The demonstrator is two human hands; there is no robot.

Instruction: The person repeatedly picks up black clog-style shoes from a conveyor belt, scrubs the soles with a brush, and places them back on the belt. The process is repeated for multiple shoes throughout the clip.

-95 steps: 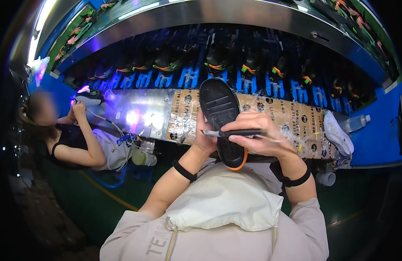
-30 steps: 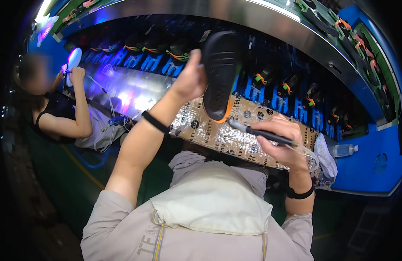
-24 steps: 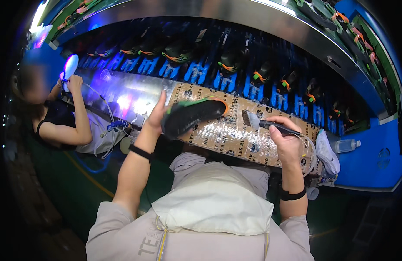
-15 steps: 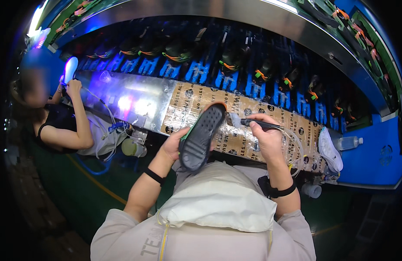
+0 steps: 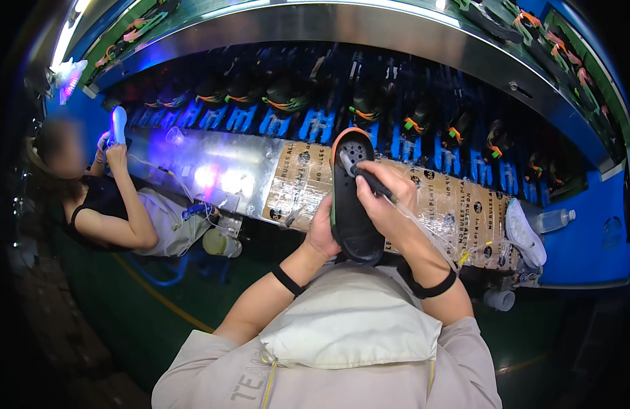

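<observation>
My left hand is closed on the left edge of a black shoe sole and holds it nearly upright over the bench's near edge. Small holes dot the sole's far end, and an orange and green rim runs round it. Between the fingers of my right hand is a black-handled brush with a thin clear tube trailing from it. Its pale bristles lie against the holed part of the sole.
Brown printed cardboard under clear film covers the bench. Beyond it, a row of blue holders carries dark shoe parts. A white shoe-shaped piece and a clear bottle lie at right. At left, a co-worker holds a lit sole.
The brush has moved left from beside the sole onto its holed face. The sole has shifted right and away from me and now stands more upright.
</observation>
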